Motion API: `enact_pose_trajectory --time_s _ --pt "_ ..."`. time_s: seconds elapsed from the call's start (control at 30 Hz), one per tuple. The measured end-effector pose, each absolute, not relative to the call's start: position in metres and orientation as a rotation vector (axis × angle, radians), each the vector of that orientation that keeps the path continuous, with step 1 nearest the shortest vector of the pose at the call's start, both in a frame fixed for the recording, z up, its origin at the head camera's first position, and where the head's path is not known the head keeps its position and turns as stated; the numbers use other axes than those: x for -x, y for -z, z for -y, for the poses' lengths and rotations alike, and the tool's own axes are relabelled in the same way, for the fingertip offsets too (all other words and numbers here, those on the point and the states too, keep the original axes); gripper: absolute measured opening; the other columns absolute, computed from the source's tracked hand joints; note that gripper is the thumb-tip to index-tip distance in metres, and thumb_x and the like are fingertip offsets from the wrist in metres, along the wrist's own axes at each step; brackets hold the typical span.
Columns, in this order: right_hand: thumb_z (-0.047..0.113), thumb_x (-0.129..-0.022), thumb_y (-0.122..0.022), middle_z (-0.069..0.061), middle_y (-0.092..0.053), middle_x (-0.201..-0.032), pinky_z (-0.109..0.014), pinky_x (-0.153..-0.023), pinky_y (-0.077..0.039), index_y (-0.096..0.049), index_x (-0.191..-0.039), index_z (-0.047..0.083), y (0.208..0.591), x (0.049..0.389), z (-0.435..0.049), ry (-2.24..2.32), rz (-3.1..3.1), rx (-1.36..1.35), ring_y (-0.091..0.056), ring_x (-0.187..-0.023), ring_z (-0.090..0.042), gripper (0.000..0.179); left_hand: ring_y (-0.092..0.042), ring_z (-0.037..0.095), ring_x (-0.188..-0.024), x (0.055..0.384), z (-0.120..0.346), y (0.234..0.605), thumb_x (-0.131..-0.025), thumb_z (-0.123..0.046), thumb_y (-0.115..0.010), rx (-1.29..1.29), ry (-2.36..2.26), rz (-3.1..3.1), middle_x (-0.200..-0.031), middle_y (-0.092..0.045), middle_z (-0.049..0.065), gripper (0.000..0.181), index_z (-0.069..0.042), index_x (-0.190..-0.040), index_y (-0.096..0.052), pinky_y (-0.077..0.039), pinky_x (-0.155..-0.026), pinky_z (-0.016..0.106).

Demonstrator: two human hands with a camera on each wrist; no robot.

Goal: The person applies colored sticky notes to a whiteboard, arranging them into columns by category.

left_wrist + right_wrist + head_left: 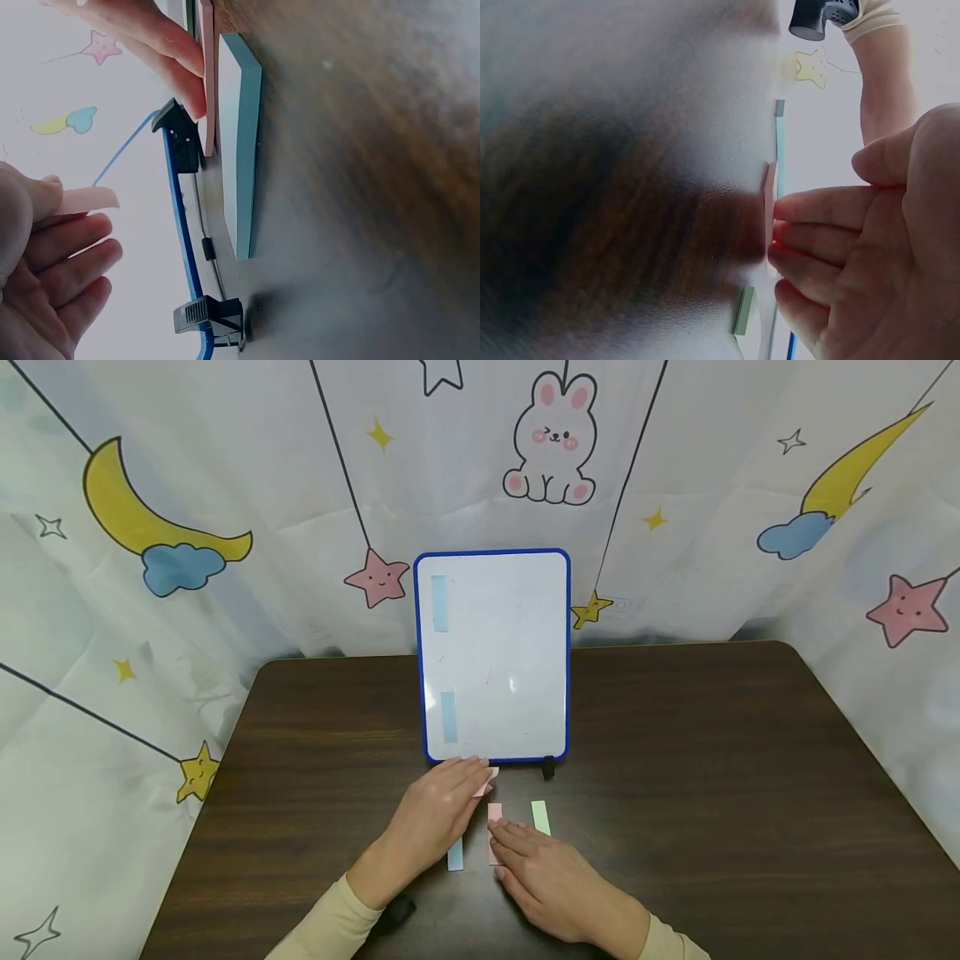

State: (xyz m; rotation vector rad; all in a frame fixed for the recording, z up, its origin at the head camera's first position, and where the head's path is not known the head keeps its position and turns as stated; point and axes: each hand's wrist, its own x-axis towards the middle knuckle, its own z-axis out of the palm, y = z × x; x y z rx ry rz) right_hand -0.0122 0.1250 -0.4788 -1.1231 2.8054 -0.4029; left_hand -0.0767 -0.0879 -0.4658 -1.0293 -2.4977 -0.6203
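Observation:
Between the thumb and index finger of my left hand (429,817) is a pinched pink sticky strip (88,199), just in front of the whiteboard's lower edge. The straight fingertips of my right hand (551,883) rest on a thin pink pad of sticky strips (494,811) lying on the table. To its left lies a light blue pad (241,150), partly hidden by my left hand in the head view. A green pad (541,817) lies to the right, its near end covered by my right hand. The blue-framed whiteboard (506,643) stands behind them.
Two light blue strips stick to the board's left side, one upper (439,604) and one lower (448,717). Black feet (210,319) hold the board on the dark wooden table (720,810). A patterned cloth (697,460) hangs behind the table.

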Motion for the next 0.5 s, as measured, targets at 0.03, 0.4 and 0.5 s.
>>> enact_pose_trajectory --time_s 0.03,0.4,0.5 --pt "0.035 -0.106 -0.036 -0.003 -0.052 -0.148 -0.040 -0.109 -0.047 -0.050 -0.143 0.010 0.479 0.012 -0.125 0.406 -2.806 1.121 -0.050 -0.137 -0.020 0.047 -0.065 0.021 -0.118 0.077 0.088 0.465 -0.095 -0.012 -0.061 1.022 0.622 2.486 -0.124 -0.070 0.007 0.030 -0.007 -0.124 -0.067 -0.052 -0.104 0.037" --pt "0.037 -0.106 -0.035 -0.001 -0.048 -0.151 -0.042 -0.110 -0.047 -0.047 -0.146 0.013 0.479 0.012 -0.126 0.409 -2.767 1.081 -0.048 -0.139 -0.020 0.048 -0.066 0.023 -0.118 0.086 0.088 0.463 -0.093 -0.012 -0.065 0.979 0.633 2.319 -0.125 -0.069 0.010 0.034 -0.004 -0.125 -0.066 -0.053 -0.102 0.041" --pt "0.037 -0.106 -0.034 -0.002 -0.048 -0.151 -0.042 -0.110 -0.047 -0.047 -0.146 0.013 0.479 0.012 -0.126 0.415 -2.755 1.082 -0.048 -0.139 -0.020 0.048 -0.066 0.023 -0.117 0.089 0.090 0.462 -0.095 -0.013 -0.061 0.956 0.615 2.294 -0.125 -0.069 0.010 0.031 -0.004 -0.125 -0.066 -0.053 -0.101 0.041"
